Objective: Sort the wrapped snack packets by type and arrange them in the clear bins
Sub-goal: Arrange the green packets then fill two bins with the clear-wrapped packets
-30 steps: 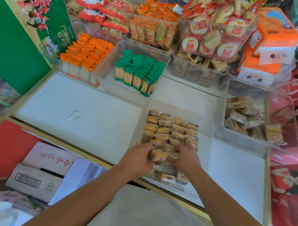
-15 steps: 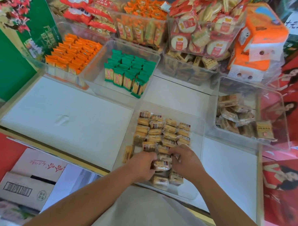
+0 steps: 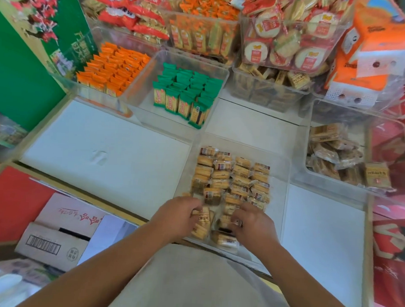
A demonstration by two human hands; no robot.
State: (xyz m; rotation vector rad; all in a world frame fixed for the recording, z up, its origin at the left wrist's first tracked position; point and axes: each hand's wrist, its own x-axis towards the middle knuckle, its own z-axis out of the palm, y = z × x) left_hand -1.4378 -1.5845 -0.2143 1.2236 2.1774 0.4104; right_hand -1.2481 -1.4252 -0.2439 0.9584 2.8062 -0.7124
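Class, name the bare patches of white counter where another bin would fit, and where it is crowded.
Widest: the white counter left of the near bin, before the orange-packet bin and green-packet bin. Another: right of it, before the brown-packet bin. Crowded: stacked back bins, and the near bin's front, under the left hand and right hand.

Bright, even light is spreading over the flat white shelf surface [image 3: 100, 149], and only faint, soft shadows are forming. The walls of the clear plastic bin [image 3: 286, 170] are catching a pale sheen rather than hard glare. Print on the tan wrapped snack packets [image 3: 230, 175] is reading sharpest. The orange-and-white wrapped tissue pack [image 3: 372, 51] is smearing softly, and the wide lens is bowing straight edges near the corners.
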